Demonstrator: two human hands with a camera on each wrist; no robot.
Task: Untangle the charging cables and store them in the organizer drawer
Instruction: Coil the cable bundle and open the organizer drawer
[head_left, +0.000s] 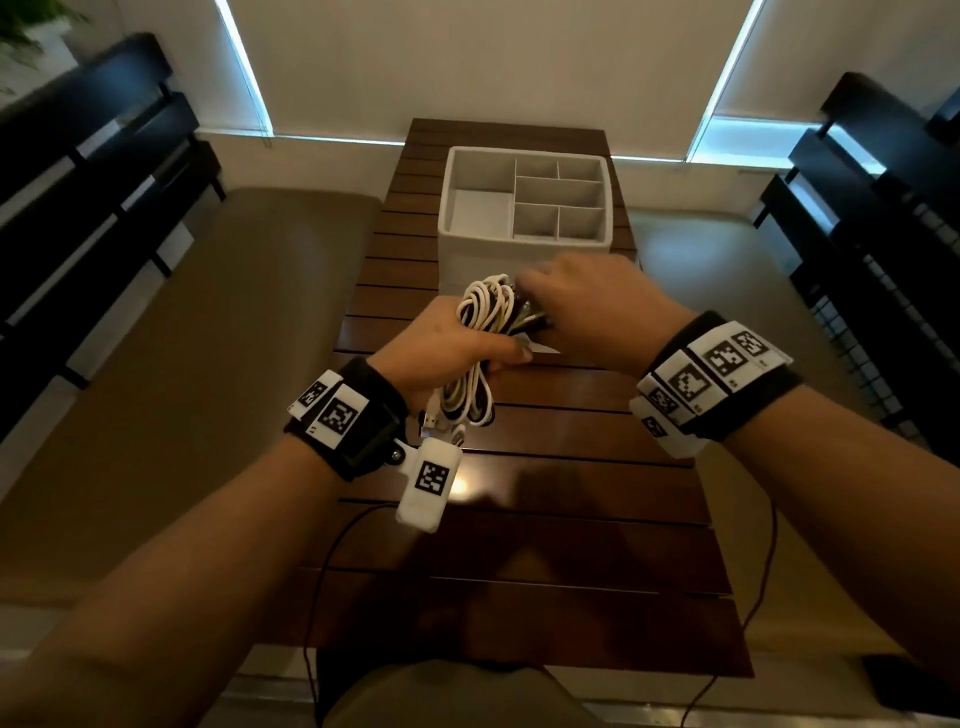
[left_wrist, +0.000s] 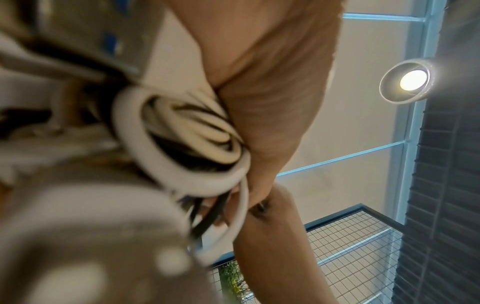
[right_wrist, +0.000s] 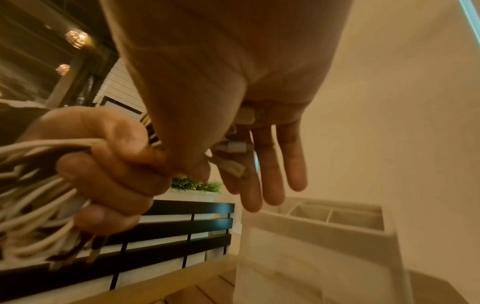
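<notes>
A tangled bundle of white and black charging cables (head_left: 483, 312) (left_wrist: 182, 139) (right_wrist: 33, 185) hangs above the table, and my left hand (head_left: 457, 353) (right_wrist: 111, 170) grips it round the middle. Loose ends with plugs dangle below that fist. My right hand (head_left: 540, 306) (right_wrist: 259, 164) lies over the bundle's top end, its fingers straight and touching several cable plugs (right_wrist: 231, 148); whether the thumb presses on them is unclear. Just beyond both hands stands the white organizer drawer (head_left: 524, 241) (right_wrist: 324, 222), with several divided compartments that look empty.
A dark slatted wooden table (head_left: 571, 519) runs away from me. Tan benches (head_left: 234, 338) flank it. Black slatted frames (head_left: 93, 171) stand at the far left and right. Thin black wires (head_left: 322, 571) from the wrist cameras hang over the near table edge.
</notes>
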